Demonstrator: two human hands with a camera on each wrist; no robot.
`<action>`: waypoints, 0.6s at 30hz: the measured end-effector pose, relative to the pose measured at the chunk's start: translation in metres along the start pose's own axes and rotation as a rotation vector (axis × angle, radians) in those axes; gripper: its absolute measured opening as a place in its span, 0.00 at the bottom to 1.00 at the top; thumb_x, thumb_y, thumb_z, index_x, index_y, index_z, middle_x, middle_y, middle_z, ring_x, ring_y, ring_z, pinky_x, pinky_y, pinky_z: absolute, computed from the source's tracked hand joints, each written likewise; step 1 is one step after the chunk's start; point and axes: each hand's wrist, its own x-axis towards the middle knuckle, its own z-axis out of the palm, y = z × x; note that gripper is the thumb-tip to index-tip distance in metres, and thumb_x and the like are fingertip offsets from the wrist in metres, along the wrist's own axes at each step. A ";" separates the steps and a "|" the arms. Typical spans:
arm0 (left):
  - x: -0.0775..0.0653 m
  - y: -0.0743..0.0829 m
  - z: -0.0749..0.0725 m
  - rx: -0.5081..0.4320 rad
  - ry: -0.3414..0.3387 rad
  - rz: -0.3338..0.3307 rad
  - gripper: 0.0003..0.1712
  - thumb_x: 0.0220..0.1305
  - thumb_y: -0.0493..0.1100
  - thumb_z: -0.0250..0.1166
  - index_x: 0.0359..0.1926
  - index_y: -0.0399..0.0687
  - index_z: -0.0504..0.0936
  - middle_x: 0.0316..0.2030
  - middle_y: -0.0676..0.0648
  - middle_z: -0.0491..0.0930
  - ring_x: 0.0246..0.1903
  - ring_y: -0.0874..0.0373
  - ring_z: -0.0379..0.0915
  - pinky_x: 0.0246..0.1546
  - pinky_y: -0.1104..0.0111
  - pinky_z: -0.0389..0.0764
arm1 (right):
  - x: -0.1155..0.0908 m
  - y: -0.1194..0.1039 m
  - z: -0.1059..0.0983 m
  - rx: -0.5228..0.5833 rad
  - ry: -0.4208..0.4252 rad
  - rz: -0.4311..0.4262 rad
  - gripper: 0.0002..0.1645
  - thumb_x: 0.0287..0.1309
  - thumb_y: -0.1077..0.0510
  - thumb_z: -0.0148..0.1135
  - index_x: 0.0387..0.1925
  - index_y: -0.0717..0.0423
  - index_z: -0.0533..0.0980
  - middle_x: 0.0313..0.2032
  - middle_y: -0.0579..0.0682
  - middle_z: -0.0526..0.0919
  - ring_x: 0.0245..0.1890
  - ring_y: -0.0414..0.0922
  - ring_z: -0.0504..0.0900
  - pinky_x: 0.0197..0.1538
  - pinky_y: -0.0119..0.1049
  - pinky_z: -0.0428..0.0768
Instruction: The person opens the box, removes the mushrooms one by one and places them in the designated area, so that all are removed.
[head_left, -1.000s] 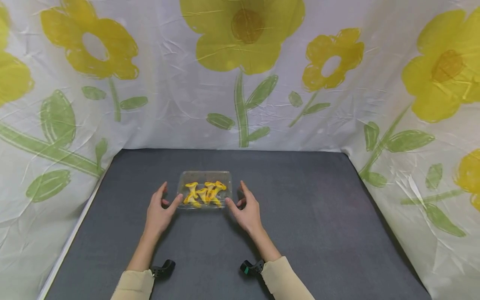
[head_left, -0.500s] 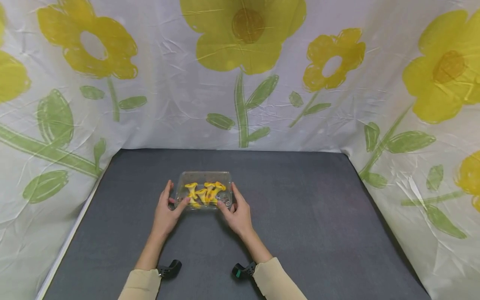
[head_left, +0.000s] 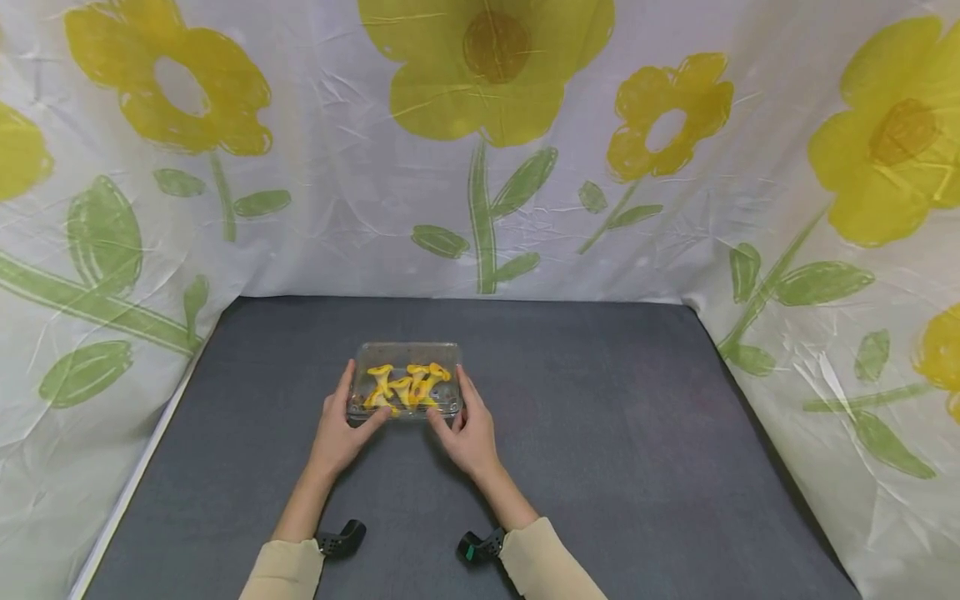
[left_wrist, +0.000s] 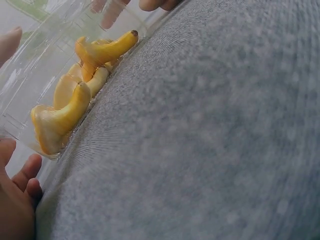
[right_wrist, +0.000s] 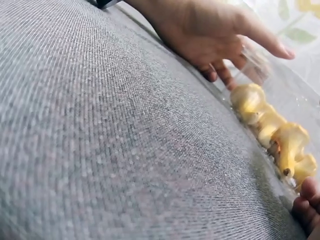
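A clear plastic box lies on the dark table, left of the middle in the head view. Several yellow trumpet-shaped mushrooms are inside it, seen close up through the plastic in both wrist views. My left hand holds the near left corner, fingers along the side and thumb at the near edge. My right hand grips the near right corner the same way. In the right wrist view the left thumb stretches over by the box; only a few fingertips of my right hand show there.
The dark grey cloth-covered table spreads around the box on all sides. White curtains with painted yellow flowers stand along its back and both sides. Each wrist wears a black strap with a camera.
Both hands have closed in from the sides, from standing apart from the box to touching its near corners. The box has shifted very slightly left in view.
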 end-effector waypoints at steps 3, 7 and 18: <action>0.000 0.000 0.000 0.018 -0.019 -0.019 0.64 0.66 0.56 0.74 0.88 0.56 0.40 0.81 0.32 0.52 0.71 0.31 0.60 0.66 0.30 0.62 | -0.001 0.000 0.001 -0.007 -0.012 0.011 0.51 0.71 0.46 0.68 0.84 0.58 0.55 0.79 0.62 0.64 0.12 0.27 0.61 0.20 0.27 0.69; 0.001 0.000 0.000 0.034 -0.032 -0.029 0.68 0.62 0.55 0.77 0.88 0.58 0.38 0.81 0.33 0.51 0.71 0.32 0.61 0.66 0.29 0.62 | -0.001 0.001 0.002 -0.034 -0.011 0.029 0.53 0.69 0.48 0.70 0.84 0.58 0.55 0.79 0.62 0.64 0.11 0.27 0.59 0.20 0.27 0.69; 0.003 -0.004 0.002 0.039 -0.046 -0.040 0.73 0.60 0.55 0.81 0.88 0.60 0.36 0.80 0.31 0.51 0.74 0.31 0.56 0.68 0.29 0.61 | -0.001 -0.003 0.007 -0.097 0.044 0.043 0.51 0.67 0.49 0.71 0.83 0.59 0.58 0.58 0.61 0.81 0.12 0.27 0.60 0.21 0.26 0.67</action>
